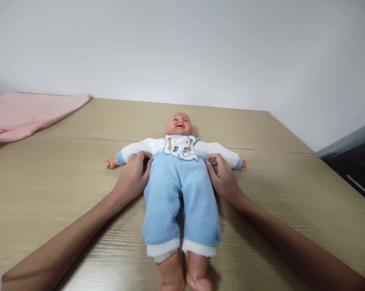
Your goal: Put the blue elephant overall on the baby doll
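Note:
A baby doll [178,190] lies on its back in the middle of the wooden table [64,190], head away from me, arms spread. It wears a blue fleece romper with white sleeves and an elephant picture on the chest. My left hand [134,176] rests at the doll's left-side waist, fingers curled onto the blue fleece beneath the white sleeve. My right hand [222,178] mirrors it on the other side, fingers pinched at the romper's upper edge. Both bare feet point toward me at the bottom edge.
A pink cloth [24,117] lies on the far left of the table. A white wall runs behind. The table's right edge drops off beside a dark surface [355,165] at the right.

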`<state>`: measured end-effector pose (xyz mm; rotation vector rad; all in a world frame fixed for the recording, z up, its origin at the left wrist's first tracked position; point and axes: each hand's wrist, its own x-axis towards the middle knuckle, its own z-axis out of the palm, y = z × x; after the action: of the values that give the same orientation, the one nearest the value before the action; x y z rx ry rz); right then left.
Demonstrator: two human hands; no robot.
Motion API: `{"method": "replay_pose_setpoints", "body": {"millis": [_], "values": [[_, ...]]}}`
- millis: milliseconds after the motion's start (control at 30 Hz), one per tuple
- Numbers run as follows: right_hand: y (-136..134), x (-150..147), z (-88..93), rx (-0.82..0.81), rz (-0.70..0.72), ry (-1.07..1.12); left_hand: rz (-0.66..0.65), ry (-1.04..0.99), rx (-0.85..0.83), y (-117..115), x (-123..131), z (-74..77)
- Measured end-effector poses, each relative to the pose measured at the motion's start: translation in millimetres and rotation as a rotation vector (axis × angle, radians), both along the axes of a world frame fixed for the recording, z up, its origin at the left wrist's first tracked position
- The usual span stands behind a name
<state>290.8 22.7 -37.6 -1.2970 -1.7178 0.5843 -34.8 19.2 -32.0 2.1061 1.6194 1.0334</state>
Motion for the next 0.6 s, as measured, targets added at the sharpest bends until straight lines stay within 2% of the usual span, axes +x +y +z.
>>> {"method": "replay_pose_setpoints", "body": {"millis": [167,267,367,433,500,600], "values": [[-7.4,6.2,2.5,0.122,-0.037,-0.207,0.017,0.049,0.091,-3.7,-0.8,2.7],[-14.0,14.5,7.1,0.187,-0.065,-0.256,0.024,0.002,0.111,-24.0,6.0,15.9],[-20.5,29.9,14.5,0.331,-0.124,-0.380,0.001,-0.034,0.049,-71.2,18.5,31.7],[-21.9,44.6,18.7,0.419,-0.189,-0.471,-0.020,0.007,-0.003,-111.6,27.3,34.3],[-19.2,61.2,20.1,0.460,-0.243,-0.533,-0.027,0.045,-0.005,-149.8,33.9,25.9],[-9.2,83.0,15.5,0.466,-0.295,-0.553,-0.033,0.097,0.009,-189.8,36.8,-3.5]]}}
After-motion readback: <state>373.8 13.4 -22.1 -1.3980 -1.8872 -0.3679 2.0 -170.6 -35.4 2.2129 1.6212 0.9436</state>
